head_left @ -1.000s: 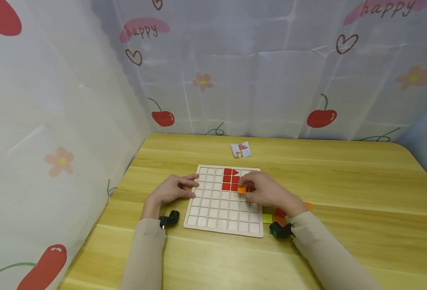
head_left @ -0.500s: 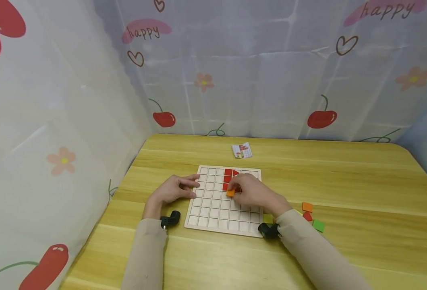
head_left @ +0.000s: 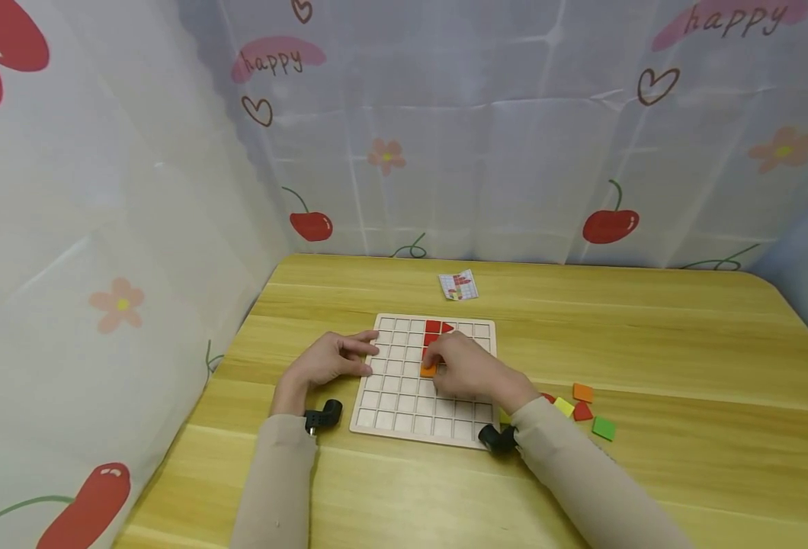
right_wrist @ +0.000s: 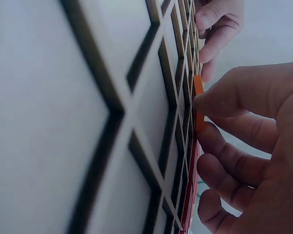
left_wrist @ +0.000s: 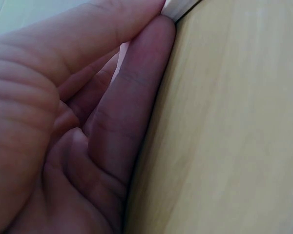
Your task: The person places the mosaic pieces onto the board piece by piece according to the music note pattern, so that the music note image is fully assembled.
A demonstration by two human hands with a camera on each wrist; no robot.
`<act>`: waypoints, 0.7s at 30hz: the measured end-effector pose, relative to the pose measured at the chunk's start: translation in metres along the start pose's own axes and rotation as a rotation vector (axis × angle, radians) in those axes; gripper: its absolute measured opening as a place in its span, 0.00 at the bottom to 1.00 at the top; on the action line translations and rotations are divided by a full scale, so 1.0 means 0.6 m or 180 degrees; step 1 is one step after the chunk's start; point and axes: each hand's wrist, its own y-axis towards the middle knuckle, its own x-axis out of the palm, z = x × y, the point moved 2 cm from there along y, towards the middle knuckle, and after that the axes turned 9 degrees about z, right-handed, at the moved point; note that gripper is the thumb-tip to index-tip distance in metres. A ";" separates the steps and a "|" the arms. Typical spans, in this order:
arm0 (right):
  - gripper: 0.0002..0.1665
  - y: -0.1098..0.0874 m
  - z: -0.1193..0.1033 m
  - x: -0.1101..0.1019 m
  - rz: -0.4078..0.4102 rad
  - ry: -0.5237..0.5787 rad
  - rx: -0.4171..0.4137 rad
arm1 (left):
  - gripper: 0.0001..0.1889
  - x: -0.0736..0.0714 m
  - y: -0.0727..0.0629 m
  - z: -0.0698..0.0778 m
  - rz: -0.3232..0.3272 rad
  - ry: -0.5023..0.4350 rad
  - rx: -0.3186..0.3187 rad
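Note:
My right hand (head_left: 471,367) pinches an orange square tile (head_left: 428,372) between thumb and fingertips. The tile sits low on the white gridded board (head_left: 386,400), just below a group of red pieces. In the right wrist view the orange tile (right_wrist: 200,126) stands edge-on, close over the grid. Part of the red group is hidden under my right hand; a red square (head_left: 433,326) and a red triangle (head_left: 447,328) show at its top. At the board's left edge rests my left hand (head_left: 325,358), its fingertips and thumb touching the rim.
Right of the board lie loose tiles: an orange square (head_left: 582,393), a yellow one (head_left: 564,407), a red piece (head_left: 583,412) and a green square (head_left: 604,428). A printed pattern card (head_left: 459,285) lies behind the board. Printed curtains (head_left: 486,168) enclose the wooden table (head_left: 685,351).
My right hand has moved left and slightly toward me with the orange tile, from beside the red group to just below it. My left hand stays at the board's edge.

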 end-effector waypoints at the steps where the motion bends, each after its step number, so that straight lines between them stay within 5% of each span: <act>1: 0.16 -0.001 -0.001 0.000 0.0010 -0.0032 -0.0011 | 0.18 0.000 0.000 0.000 0.0003 -0.0006 -0.0004; 21: 0.15 -0.046 0.009 -0.044 0.0000 0.0048 0.0113 | 0.18 0.002 0.000 0.002 0.0002 -0.0020 0.0029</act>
